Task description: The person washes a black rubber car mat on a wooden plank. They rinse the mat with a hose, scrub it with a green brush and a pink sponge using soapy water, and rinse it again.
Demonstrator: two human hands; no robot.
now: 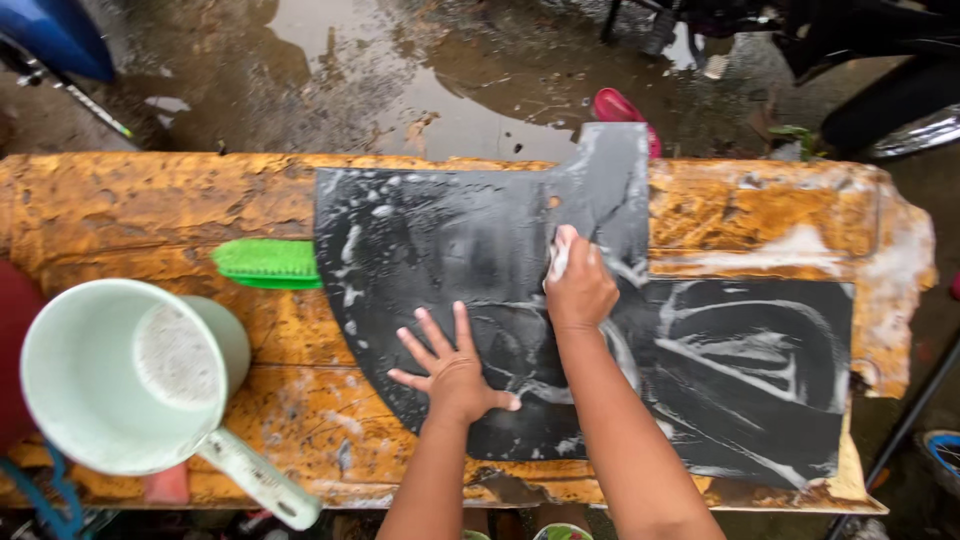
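Wooden bench (150, 210): cloth (560, 250) inside right hand's (580, 290) fingers (592, 262).

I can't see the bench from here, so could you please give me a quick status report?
Left hand flat on soapy black mat. Right hand closed on a pale cloth, on the mat. Green brush at mat's left edge.
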